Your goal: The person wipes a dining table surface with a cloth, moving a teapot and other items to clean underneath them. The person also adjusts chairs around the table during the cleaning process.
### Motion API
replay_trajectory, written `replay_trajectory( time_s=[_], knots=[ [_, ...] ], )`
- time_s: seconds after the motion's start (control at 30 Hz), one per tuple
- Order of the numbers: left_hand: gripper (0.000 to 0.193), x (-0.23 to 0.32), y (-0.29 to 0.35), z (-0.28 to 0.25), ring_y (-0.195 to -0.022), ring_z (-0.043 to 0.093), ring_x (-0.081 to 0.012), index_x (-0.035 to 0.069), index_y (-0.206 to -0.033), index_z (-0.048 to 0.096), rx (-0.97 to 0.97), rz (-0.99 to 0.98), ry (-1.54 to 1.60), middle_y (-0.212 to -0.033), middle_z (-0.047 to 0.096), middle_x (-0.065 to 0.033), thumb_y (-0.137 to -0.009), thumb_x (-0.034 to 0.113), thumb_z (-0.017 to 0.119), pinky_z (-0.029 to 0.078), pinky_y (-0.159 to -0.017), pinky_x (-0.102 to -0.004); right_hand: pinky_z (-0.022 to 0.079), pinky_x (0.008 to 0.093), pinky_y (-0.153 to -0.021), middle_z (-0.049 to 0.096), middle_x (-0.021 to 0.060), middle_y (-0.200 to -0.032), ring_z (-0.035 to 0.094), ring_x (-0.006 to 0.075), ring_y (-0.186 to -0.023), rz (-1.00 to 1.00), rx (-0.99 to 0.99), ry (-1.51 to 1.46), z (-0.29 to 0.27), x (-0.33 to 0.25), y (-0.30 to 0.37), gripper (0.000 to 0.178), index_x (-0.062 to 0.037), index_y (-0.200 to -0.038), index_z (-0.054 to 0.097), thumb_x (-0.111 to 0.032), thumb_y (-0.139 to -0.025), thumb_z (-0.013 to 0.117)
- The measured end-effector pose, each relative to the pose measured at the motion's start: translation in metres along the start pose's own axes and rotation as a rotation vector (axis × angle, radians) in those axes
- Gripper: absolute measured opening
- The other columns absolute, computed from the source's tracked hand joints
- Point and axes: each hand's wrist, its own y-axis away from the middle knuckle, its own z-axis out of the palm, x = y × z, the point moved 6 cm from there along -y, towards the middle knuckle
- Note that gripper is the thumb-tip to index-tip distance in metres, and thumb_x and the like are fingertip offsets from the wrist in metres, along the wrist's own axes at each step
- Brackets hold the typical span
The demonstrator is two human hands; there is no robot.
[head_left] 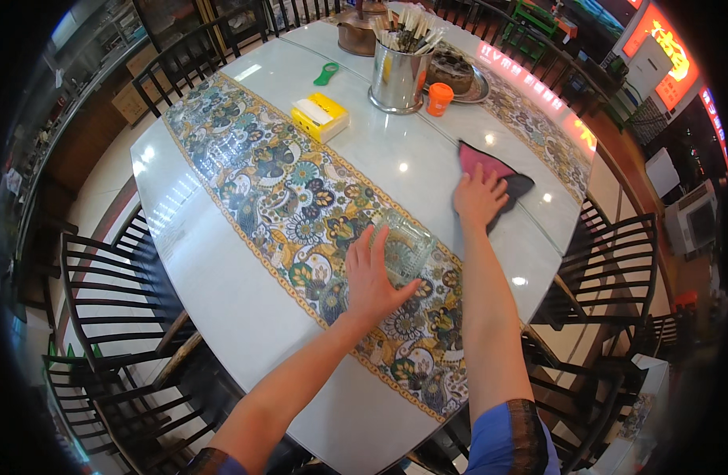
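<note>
Pink-and-dark cloth (499,165) on white tabletop (221,277), right side; right hand (480,198) palm down on it, fingers spread, ungripping. Left hand (372,289) open, thumb wide, at clear glass dish (409,245) on patterned runner (301,214); contact unclear. Farther: yellow tissue pack (320,117), metal bucket (398,79). Around: black slatted chairs (114,294), tiled floor (102,190), red lit sign (671,55).

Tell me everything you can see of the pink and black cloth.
The cloth looks like thin, soft fabric: pink with a dark border, and dark grey to black on its right part, perhaps a folded-over side. It lies roughly triangular on the white tabletop, between the two patterned runners. The right hand rests on it, fingers spread, hiding part of its middle and left edge.
</note>
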Motion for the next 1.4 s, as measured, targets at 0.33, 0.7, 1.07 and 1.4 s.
replay_trajectory(
  time_s=[0.33, 0.7, 1.07, 1.4],
  knots=[
    [0.106, -0.113, 0.033, -0.107, -0.131, 0.042, -0.0309, 0.000, -0.149, 0.028, 0.136, -0.223, 0.063, -0.144, 0.039, -0.0179, -0.062, 0.018, 0.086, 0.034, -0.112, -0.0416, 0.026, 0.0576, -0.115, 0.047, 0.0124, -0.145, 0.033, 0.0406, -0.140, -0.815, -0.011, -0.291, -0.018, -0.165, 0.087, 0.047, -0.0172, -0.139, 0.054, -0.037, -0.096, 0.053],
    [0.100, -0.146, 0.058, -0.146, -0.140, 0.032, -0.0364, 0.001, -0.146, 0.030, 0.143, -0.235, -0.098, -0.149, 0.031, -0.0205, -0.062, 0.016, 0.083, 0.028, -0.116, -0.0444, 0.029, 0.0580, -0.112, 0.047, 0.0167, -0.146, 0.037, 0.0411, -0.138, -0.621, 0.091, -0.284, -0.018, -0.079, 0.054, 0.049, -0.0087, -0.138, 0.054, -0.032, -0.095, 0.054],
    [0.100, -0.142, 0.049, -0.142, -0.139, 0.031, -0.0398, 0.002, -0.143, 0.032, 0.133, -0.208, -0.095, -0.149, 0.030, -0.0219, -0.061, 0.020, 0.087, 0.031, -0.114, -0.0469, 0.027, 0.0623, -0.112, 0.049, 0.0154, -0.141, 0.038, 0.0446, -0.134, -0.741, 0.155, -0.403, -0.010, -0.203, 0.099, 0.039, -0.0146, -0.126, 0.062, -0.032, -0.091, 0.059],
    [0.098, -0.146, 0.058, -0.154, -0.138, 0.031, -0.0402, 0.002, -0.142, 0.032, 0.164, -0.243, -0.101, -0.150, 0.029, -0.0224, -0.063, 0.022, 0.087, 0.031, -0.114, -0.0475, 0.031, 0.0589, -0.108, 0.048, 0.0114, -0.142, 0.039, 0.0400, -0.136, -0.766, -0.027, -0.162, -0.062, 0.005, 0.109, 0.046, -0.0153, -0.133, 0.055, -0.024, -0.089, 0.060]
  ],
)
